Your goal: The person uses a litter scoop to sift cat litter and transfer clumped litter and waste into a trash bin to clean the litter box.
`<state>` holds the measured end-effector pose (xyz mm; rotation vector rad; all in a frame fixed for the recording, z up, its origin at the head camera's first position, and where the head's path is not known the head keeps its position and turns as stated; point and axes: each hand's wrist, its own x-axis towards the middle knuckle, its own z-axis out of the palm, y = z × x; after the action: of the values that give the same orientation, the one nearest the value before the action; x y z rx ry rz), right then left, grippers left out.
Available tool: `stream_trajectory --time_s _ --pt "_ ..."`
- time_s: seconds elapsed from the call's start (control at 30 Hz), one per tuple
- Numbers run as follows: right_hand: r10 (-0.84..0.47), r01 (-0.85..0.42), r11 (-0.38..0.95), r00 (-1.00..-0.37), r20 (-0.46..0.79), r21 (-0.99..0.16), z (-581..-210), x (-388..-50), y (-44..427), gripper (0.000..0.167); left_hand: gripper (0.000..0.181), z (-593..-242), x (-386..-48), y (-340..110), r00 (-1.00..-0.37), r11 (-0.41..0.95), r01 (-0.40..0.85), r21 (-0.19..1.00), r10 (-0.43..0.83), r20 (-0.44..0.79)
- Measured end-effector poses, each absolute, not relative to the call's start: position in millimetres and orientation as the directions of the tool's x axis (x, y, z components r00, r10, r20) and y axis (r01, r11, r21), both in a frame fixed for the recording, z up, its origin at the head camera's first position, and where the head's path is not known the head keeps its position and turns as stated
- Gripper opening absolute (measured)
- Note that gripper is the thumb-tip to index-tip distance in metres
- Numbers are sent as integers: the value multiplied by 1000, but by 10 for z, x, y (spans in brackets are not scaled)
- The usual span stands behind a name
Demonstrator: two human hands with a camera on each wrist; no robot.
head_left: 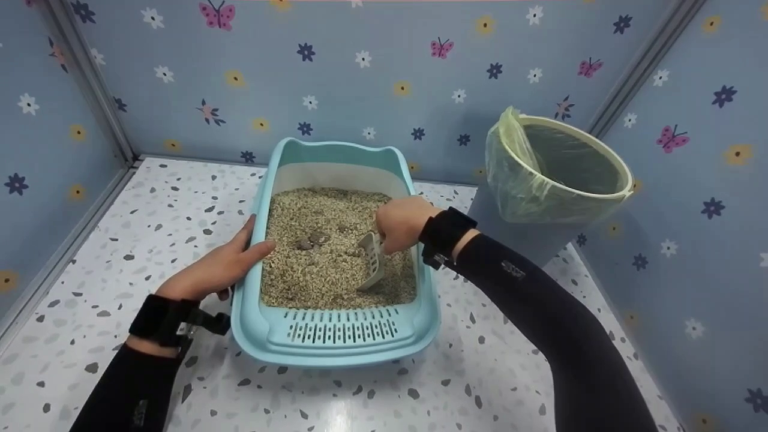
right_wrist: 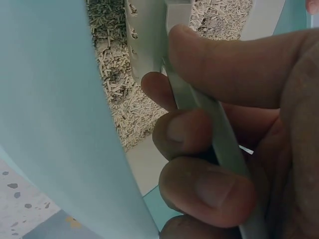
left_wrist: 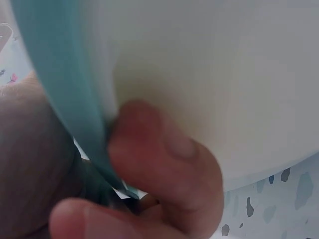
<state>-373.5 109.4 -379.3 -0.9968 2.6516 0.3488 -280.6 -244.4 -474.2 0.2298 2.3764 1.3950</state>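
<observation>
The right hand (head_left: 403, 224) clamped its fingers round the scoop (head_left: 374, 259), litter (head_left: 315, 273) below them; the left hand (head_left: 219, 267) gripped the tray (head_left: 336, 356), probably to steady it.

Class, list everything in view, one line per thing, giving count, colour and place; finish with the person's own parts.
Litter box: one, light blue, centre, on the speckled surface
Litter: one bed, tan, inside the box
Clumps: a few, dark grey-brown, on the litter
Scoop: one, pale grey-green, in the right hand, over the litter
Bin: one, blue-grey with cream rim, right of the box
Bag: one, translucent yellow-green, lining the bin
Walls: three, blue with flowers and butterflies, left, back and right
Speckled surface: one, white with grey flecks, underneath
Wrist straps: two, black, one per wrist
Sleeves: two, black, on the forearms
Left hand: one, bare, gripping the box's left rim
Right hand: one, bare, gripping the scoop's handle
</observation>
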Motion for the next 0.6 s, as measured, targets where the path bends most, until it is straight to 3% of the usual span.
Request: stream_trajectory --time_s 0.6 --pt "-609 -672 733 -718 -336 108 -3817 -3729 1105 51 93 -4768 -2822 -2451 -917 493 -51 869 321 -236"
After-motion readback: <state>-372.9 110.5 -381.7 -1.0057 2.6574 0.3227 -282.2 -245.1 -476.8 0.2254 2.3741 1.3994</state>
